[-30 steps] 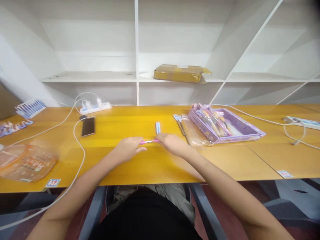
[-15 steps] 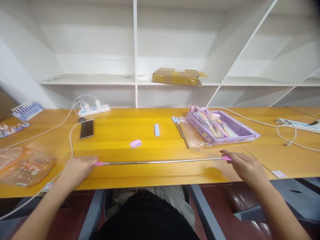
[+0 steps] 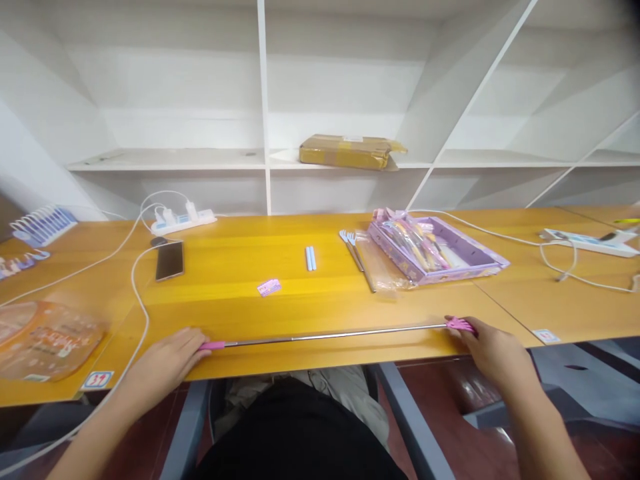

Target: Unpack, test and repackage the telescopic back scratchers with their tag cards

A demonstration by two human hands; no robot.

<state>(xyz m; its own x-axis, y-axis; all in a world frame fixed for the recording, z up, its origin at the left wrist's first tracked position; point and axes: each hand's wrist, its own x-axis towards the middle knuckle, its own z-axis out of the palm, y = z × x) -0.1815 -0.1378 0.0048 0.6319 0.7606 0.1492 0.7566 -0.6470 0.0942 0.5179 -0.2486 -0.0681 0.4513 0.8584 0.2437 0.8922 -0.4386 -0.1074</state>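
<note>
A thin telescopic metal rod (image 3: pixel 330 335) with pink ends lies stretched out along the front edge of the yellow table (image 3: pixel 240 253). My left hand (image 3: pixel 167 360) is closed on its pink handle at the left. My right hand (image 3: pixel 493 350) is closed on the pink tip at the right. A small pink tag (image 3: pixel 269 287) lies on the table behind the rod, with two light blue sticks (image 3: pixel 311 258) further back.
A purple tray (image 3: pixel 470 263) of packed cutlery and loose forks (image 3: pixel 353 243) sit back right. A phone (image 3: pixel 169 260), white cable and power strip (image 3: pixel 183 220) lie back left, an orange packet (image 3: pixel 45 337) at the left edge. A cardboard parcel (image 3: pixel 350 152) rests on the shelf.
The rod was short between my two hands at the table's middle. My hands pulled apart and toward me, and the rod is now extended to full length near the front edge.
</note>
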